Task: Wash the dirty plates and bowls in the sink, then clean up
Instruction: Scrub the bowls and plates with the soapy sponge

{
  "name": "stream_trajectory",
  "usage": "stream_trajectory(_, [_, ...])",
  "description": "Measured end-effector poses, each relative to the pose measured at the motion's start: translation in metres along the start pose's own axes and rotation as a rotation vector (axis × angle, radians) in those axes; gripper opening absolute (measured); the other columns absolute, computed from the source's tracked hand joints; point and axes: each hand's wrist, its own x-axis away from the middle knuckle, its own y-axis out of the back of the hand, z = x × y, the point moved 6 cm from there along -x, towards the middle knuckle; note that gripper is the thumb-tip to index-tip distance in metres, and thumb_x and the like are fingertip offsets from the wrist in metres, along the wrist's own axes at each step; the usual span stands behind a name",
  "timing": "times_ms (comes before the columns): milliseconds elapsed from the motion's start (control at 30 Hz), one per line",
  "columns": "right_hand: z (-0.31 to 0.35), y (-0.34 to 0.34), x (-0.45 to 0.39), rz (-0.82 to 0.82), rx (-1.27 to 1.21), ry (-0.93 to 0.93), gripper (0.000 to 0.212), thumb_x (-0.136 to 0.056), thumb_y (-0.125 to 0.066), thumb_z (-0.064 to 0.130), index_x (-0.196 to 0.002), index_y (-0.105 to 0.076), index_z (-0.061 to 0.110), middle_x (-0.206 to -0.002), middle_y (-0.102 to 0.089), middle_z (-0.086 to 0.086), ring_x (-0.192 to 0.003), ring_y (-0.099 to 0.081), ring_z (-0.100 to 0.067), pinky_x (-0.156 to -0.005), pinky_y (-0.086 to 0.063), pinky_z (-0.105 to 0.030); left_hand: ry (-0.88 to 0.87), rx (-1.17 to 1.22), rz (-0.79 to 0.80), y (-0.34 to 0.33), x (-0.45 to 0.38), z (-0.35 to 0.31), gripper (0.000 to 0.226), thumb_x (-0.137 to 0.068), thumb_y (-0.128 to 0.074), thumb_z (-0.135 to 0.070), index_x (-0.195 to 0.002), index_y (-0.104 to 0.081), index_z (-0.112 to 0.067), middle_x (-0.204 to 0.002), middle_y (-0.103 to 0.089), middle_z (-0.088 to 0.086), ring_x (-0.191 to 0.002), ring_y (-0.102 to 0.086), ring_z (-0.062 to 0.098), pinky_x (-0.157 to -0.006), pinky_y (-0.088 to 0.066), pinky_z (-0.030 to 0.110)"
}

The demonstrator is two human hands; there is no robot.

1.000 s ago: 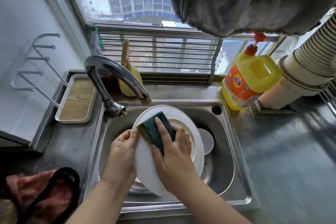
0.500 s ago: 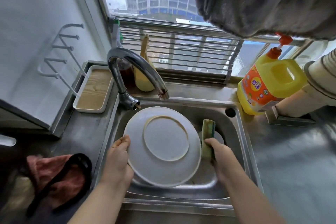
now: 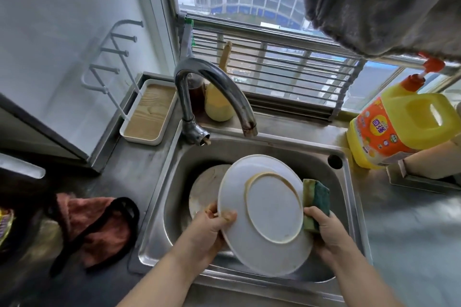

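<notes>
Both hands worked over the sink: left hand (image 3: 212, 225) gripped the plate's near-left rim, right hand (image 3: 324, 229) pinched the sponge at its right edge.

Beneath the hands lay the sink (image 3: 349, 207); between them the white plate (image 3: 264, 212) was held tilted, underside up, brownish grime ringing its foot. Behind the left hand a second dirty dish (image 3: 207, 187) rested in the basin. Just above the right hand stood the sponge (image 3: 315, 200), green face outward. Judged best: keep the left grip firm on the slippery rim and scrub the foot ring in circles before rinsing.
</notes>
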Motion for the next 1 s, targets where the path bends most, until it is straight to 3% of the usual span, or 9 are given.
stream_trajectory(167, [-0.002,0.016,-0.005,0.0,0.039,0.005,0.025,-0.087,-0.057,0.0,-0.112,-0.057,0.001,-0.092,-0.065,-0.019,-0.085,-0.06,-0.032,-0.081,-0.049,-0.045,0.017,-0.099,-0.161,0.004,-0.013,0.004,0.01,-0.094,-0.051,0.001,-0.098,-0.056,-0.007,-0.08,-0.07,0.01,-0.07,-0.063,0.023,-0.057,-0.052,0.031])
stream_trajectory(267, [-0.004,0.009,-0.009,0.006,0.077,0.028,0.03,-0.084,-0.06,-0.004,-0.113,-0.057,0.001,-0.097,-0.065,-0.022,-0.089,-0.06,-0.035,-0.09,-0.048,-0.051,0.063,-0.175,-0.125,0.015,-0.018,0.001,0.017,-0.091,-0.057,-0.004,-0.108,-0.059,-0.004,-0.096,-0.07,0.017,-0.084,-0.064,0.03,-0.064,-0.055,0.037])
stream_trajectory(333, [-0.005,0.001,-0.012,0.022,0.107,0.045,0.029,-0.083,-0.061,-0.005,-0.112,-0.058,0.0,-0.095,-0.065,-0.022,-0.087,-0.061,-0.034,-0.084,-0.05,-0.047,0.066,-0.194,-0.073,0.019,-0.018,-0.003,0.024,-0.087,-0.062,-0.004,-0.111,-0.062,-0.003,-0.102,-0.071,0.019,-0.087,-0.067,0.03,-0.062,-0.057,0.035])
stream_trajectory(500, [-0.001,-0.004,-0.018,-0.041,0.219,0.086,0.026,-0.081,-0.067,-0.001,-0.105,-0.06,0.005,-0.094,-0.066,-0.019,-0.086,-0.062,-0.032,-0.08,-0.053,-0.046,-0.118,-0.308,-0.096,0.027,-0.023,-0.028,0.014,-0.08,-0.067,-0.002,-0.094,-0.068,0.0,-0.086,-0.074,0.016,-0.077,-0.069,0.027,-0.065,-0.058,0.031])
stream_trajectory(567, [0.004,0.002,-0.017,-0.079,0.227,0.133,0.028,-0.081,-0.066,-0.001,-0.108,-0.058,0.004,-0.093,-0.064,-0.015,-0.082,-0.06,-0.026,-0.069,-0.052,-0.037,-0.227,-0.435,-0.079,0.027,-0.025,-0.042,0.019,-0.074,-0.076,-0.008,-0.091,-0.07,-0.003,-0.084,-0.074,0.013,-0.079,-0.068,0.027,-0.07,-0.056,0.034])
stream_trajectory(700, [0.003,0.01,-0.014,-0.063,0.256,0.174,0.034,-0.082,-0.069,0.003,-0.112,-0.056,0.005,-0.096,-0.064,-0.012,-0.085,-0.061,-0.023,-0.064,-0.048,-0.029,-0.433,-0.938,0.009,0.011,-0.032,-0.055,0.008,-0.085,-0.067,-0.005,-0.079,-0.068,-0.011,-0.069,-0.068,0.0,-0.066,-0.06,0.01,-0.066,-0.047,0.025])
stream_trajectory(800, [-0.009,0.013,-0.016,-0.028,0.314,0.147,0.045,-0.078,-0.075,0.01,-0.118,-0.056,0.006,-0.104,-0.065,-0.014,-0.095,-0.063,-0.027,-0.072,-0.05,-0.032,-0.621,-1.403,0.123,-0.006,-0.047,-0.04,0.019,-0.089,-0.058,-0.01,-0.071,-0.057,-0.015,-0.064,-0.059,0.006,-0.059,-0.055,0.018,-0.058,-0.043,0.029])
stream_trajectory(867, [-0.015,0.011,-0.017,-0.007,0.326,0.137,0.053,-0.071,-0.08,0.016,-0.117,-0.056,0.007,-0.104,-0.066,-0.015,-0.095,-0.064,-0.028,-0.071,-0.05,-0.033,-0.719,-1.702,0.251,-0.012,-0.055,-0.018,0.012,-0.078,-0.061,-0.008,-0.069,-0.055,-0.014,-0.059,-0.058,0.008,-0.053,-0.058,0.026,-0.048,-0.039,0.026])
stream_trajectory(1000, [-0.022,0.007,-0.021,0.024,0.308,0.117,0.056,-0.071,-0.08,0.018,-0.12,-0.053,0.006,-0.105,-0.065,-0.015,-0.093,-0.064,-0.026,-0.072,-0.05,-0.032,-0.621,-2.186,0.34,-0.006,-0.073,0.016,0.045,-0.027,-0.084,-0.007,-0.056,-0.053,-0.021,-0.044,-0.047,-0.007,-0.033,-0.044,0.01,-0.035,-0.022,0.018])
